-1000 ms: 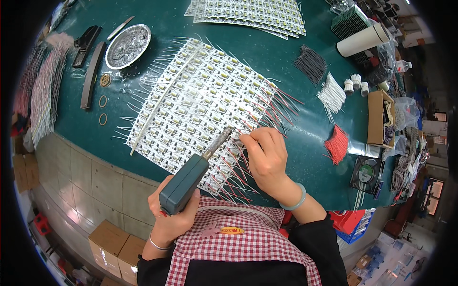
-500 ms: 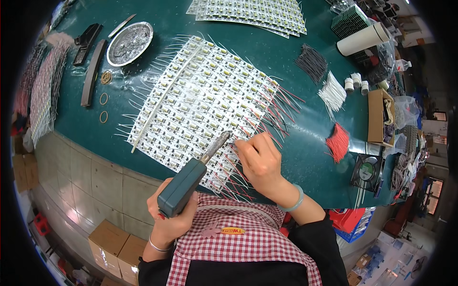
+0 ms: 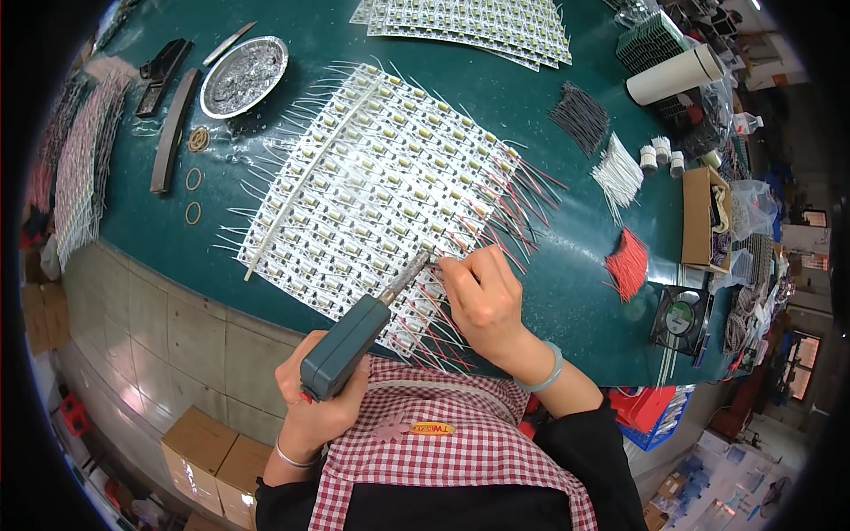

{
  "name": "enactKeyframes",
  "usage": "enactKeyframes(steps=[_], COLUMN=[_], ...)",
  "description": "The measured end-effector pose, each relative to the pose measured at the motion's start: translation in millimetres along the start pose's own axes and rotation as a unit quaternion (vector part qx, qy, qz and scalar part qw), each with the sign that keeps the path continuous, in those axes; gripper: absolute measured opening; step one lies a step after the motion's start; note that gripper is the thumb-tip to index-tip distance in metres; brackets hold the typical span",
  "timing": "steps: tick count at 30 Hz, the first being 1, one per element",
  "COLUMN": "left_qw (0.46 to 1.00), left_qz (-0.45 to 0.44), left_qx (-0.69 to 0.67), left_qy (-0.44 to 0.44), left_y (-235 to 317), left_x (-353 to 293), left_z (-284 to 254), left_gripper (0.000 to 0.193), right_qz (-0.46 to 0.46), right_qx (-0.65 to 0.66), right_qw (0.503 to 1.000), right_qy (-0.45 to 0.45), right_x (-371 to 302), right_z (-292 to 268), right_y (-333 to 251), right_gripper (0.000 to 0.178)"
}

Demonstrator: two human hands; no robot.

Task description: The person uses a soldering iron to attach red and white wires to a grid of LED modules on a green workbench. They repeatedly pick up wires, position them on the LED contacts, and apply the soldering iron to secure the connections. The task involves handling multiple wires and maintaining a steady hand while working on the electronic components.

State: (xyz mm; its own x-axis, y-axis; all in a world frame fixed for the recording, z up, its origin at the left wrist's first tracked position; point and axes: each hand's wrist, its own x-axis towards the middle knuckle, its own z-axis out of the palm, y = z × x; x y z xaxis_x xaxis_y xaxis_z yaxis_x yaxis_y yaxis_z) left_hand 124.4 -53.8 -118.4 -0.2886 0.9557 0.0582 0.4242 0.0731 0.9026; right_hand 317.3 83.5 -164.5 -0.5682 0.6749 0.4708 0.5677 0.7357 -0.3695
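My left hand (image 3: pixel 323 385) is wrapped around the dark green handle of a soldering gun (image 3: pixel 345 347). Its discoloured metal tip points up and right, onto a white circuit board panel (image 3: pixel 354 203) with rows of small yellowish and black parts. Close to that tip, my right hand (image 3: pixel 482 296) pinches a thin dark wire (image 3: pixel 433 265), mostly hidden by the fingertips. Red and black wires (image 3: pixel 513 203) stick out along the panel's right side. White wires fringe its left side, and a pale strip (image 3: pixel 310 181) lies across the board there.
On the green table (image 3: pixel 567 265), bundles of black wires (image 3: pixel 579 119), white wires (image 3: pixel 617 175) and red wires (image 3: pixel 627 264) lie to the right, near a small fan (image 3: pixel 680 317). A metal bowl (image 3: pixel 208 93) stands at left. More panels (image 3: pixel 469 31) are stacked at the far edge.
The soldering gun and my left hand have shifted slightly right, with the tip a little nearer my right fingertips. My right hand has stayed almost still.
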Motion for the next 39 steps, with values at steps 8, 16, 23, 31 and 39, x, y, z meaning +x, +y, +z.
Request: enactKeyframes(steps=[8, 16, 23, 31, 39], left_qw=[1.000, 1.000, 1.000, 0.999, 0.999], left_qz=[-0.009, -0.008, -0.016, -0.032, -0.028], left_qx=[-0.007, 0.002, 0.000, -0.009, 0.000], left_qy=[0.013, 0.011, 0.015, 0.030, 0.028], left_y=[7.0, 7.8, 5.7, 3.4, 2.6], left_x=[5.2, 2.4, -3.3, -10.0, -17.1], left_z=[0.3, -3.8, -7.6, -8.7, -13.0], left_gripper=[0.012, 0.014, 0.018, 0.020, 0.020], right_qz=[0.000, 0.000, 0.000, 0.004, 0.013], right_qx=[0.001, -0.002, -0.004, 0.011, 0.025], right_qw=[1.000, 1.000, 1.000, 1.000, 1.000], right_qy=[-0.009, -0.009, -0.012, 0.010, 0.003], right_x=[0.7, -0.2, 0.0, 4.2, -4.0], right_z=[-1.8, -1.1, -2.1, -11.5, -8.3], right_y=[-0.8, -1.1, -1.6, -7.7, -18.5], right_gripper=[0.027, 0.027, 0.025, 0.024, 0.020])
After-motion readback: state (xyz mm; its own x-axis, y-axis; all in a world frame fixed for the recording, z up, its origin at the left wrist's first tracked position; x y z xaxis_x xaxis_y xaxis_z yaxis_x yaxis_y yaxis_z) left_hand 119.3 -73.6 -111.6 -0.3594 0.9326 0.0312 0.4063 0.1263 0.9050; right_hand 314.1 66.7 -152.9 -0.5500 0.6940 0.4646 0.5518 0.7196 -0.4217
